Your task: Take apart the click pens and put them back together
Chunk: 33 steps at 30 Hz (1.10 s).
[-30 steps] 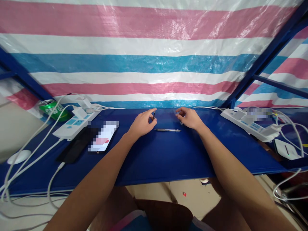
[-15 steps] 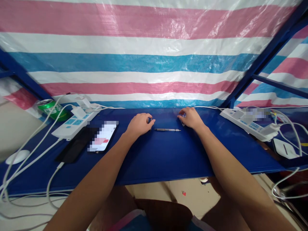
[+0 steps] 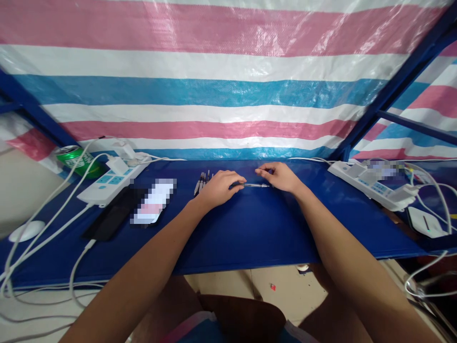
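A slim pen [image 3: 255, 185] is held level just over the blue table [image 3: 243, 228], near its back edge. My left hand [image 3: 220, 186] pinches the pen's left end with curled fingers. My right hand [image 3: 280, 175] is curled at the pen's right tip, fingertips on or beside it. Behind my left hand lie several small pen parts [image 3: 202, 181], side by side on the table.
Two phones [image 3: 134, 212] lie left of centre beside a white power strip [image 3: 110, 183] with chargers and cables. A green can [image 3: 75, 159] stands far left, a white mouse [image 3: 26, 230] near the left edge. Another power strip [image 3: 371, 185] and a white box [image 3: 424, 221] sit right.
My left hand moved right and took hold of the pen's left end, which uncovered the small parts behind it. My right hand shifted left to the pen's tip. The pen moved slightly back.
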Each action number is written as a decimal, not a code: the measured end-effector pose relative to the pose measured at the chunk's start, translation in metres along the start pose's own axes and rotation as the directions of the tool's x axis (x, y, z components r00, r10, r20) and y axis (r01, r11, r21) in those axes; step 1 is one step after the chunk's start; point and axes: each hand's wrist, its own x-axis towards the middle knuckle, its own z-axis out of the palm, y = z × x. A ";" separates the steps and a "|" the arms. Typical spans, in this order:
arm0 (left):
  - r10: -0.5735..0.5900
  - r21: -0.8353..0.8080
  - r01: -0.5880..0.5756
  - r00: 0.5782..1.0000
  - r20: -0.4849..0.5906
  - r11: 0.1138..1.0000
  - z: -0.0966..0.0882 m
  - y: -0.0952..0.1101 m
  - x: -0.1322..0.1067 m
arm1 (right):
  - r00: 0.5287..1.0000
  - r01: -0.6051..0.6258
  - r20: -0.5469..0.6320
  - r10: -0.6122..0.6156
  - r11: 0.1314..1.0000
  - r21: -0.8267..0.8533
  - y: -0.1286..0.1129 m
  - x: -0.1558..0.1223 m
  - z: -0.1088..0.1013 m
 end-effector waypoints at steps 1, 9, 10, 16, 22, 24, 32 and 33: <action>-0.011 -0.020 0.010 0.999 -0.037 1.000 -0.002 0.001 0.000 | 0.998 0.014 0.065 -0.020 0.995 0.095 -0.006 -0.001 0.001; -0.064 -0.039 0.058 0.982 -0.178 0.998 -0.012 0.008 -0.002 | 0.973 -0.091 0.232 0.001 0.921 0.378 -0.030 -0.005 0.012; -0.071 -0.033 0.066 0.984 -0.165 0.997 -0.011 0.007 -0.002 | 0.972 -0.106 0.237 0.015 0.920 0.377 -0.030 -0.005 0.013; -0.064 -0.017 0.063 0.995 -0.079 0.998 -0.010 0.002 -0.003 | 0.973 -0.097 0.230 0.010 0.923 0.372 -0.026 -0.005 0.015; -0.081 -0.042 0.080 0.996 -0.021 0.996 -0.008 0.001 -0.003 | 0.989 -0.045 0.149 -0.024 0.897 0.440 -0.025 -0.004 0.017; -0.092 -0.058 0.091 0.996 -0.010 0.994 -0.008 0.002 -0.002 | 0.993 -0.021 0.114 -0.035 0.889 0.458 -0.026 -0.004 0.016; -0.093 -0.026 0.091 0.994 -0.056 0.995 -0.010 0.000 -0.003 | 0.994 -0.047 0.108 -0.006 0.877 0.478 -0.029 -0.004 0.014; -0.091 -0.021 0.090 0.994 -0.057 0.996 -0.010 -0.001 -0.003 | 0.995 -0.046 0.098 -0.002 0.874 0.484 -0.029 -0.004 0.014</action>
